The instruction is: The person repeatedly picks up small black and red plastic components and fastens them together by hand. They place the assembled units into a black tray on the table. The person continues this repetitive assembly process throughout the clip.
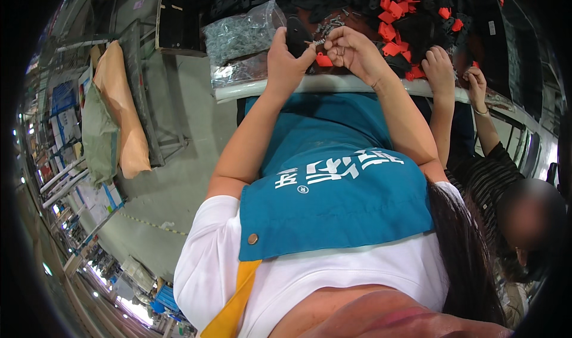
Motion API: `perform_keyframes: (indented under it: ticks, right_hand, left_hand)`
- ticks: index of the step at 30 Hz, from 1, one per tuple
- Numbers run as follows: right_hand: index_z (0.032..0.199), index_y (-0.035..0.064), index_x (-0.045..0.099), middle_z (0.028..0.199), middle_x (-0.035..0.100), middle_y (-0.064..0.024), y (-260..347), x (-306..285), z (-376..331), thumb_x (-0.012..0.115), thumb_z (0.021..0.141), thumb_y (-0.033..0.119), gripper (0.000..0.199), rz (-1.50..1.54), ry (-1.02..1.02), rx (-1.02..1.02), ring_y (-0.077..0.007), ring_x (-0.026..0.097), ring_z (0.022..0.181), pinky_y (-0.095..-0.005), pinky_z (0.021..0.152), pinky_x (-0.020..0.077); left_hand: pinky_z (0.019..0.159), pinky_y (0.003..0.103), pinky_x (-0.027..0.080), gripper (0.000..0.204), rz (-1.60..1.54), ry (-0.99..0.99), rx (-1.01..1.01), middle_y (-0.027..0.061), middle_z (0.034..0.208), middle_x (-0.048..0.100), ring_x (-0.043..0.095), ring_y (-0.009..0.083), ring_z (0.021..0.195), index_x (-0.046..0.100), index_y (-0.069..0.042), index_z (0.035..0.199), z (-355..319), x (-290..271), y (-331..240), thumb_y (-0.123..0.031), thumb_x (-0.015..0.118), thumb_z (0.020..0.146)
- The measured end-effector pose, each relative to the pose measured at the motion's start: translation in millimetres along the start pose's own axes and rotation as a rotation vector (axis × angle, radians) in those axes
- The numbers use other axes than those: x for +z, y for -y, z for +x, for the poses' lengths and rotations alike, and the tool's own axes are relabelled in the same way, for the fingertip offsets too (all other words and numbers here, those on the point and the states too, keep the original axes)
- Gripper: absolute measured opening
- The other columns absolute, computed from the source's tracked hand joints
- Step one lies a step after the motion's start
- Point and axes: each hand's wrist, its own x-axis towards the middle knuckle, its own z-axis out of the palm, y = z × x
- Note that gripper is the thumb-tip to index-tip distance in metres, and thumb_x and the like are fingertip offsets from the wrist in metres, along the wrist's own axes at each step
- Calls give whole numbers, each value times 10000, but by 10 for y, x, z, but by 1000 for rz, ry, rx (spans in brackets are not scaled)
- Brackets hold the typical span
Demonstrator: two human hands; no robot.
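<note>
My left hand [285, 63] is closed on a flat black plastic part [297, 39], its thumb along the near edge and its fingers on the left side. My right hand [356, 51] has its fingertips pinched beside that part, at a small silvery metal piece [320, 42] that looks like a screw; the fingers partly cover it. Just below the pinch lies a red plastic piece [323, 60]. Beyond my hands a loose heap of small metal screws [330, 25] is spread on the brown tabletop.
Left of my hands sits a clear bag of small pale parts [241, 35]. Several red plastic pieces [390, 31] and black parts [310, 1] cover the table. A white padded edge [256, 89] borders it. At my right, a co-worker's hands [439, 71] work close by.
</note>
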Motion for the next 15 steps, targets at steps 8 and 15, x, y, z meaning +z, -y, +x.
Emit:
perform_keyframes:
  ticks: [8,15]
  right_hand:
    - [777,90,531,675,470,50,47,148,-23,533,958,283,265,-526,-70,28,-20,362,575,-166,501,281]
    - [904,4,562,786,614,-97,-90,47,113,604,889,156,159,-972,-246,-480,-207,581,691,-305,646,469]
  left_hand:
    - [693,230,467,241,23,118,-76,35,848,620,568,81,737,526,-27,972,-3,-54,-59,-79,678,792]
    - [661,257,501,224,-307,208,-328,48,839,625,616,131,742,540,-37,981,15,-62,89,-99,675,814]
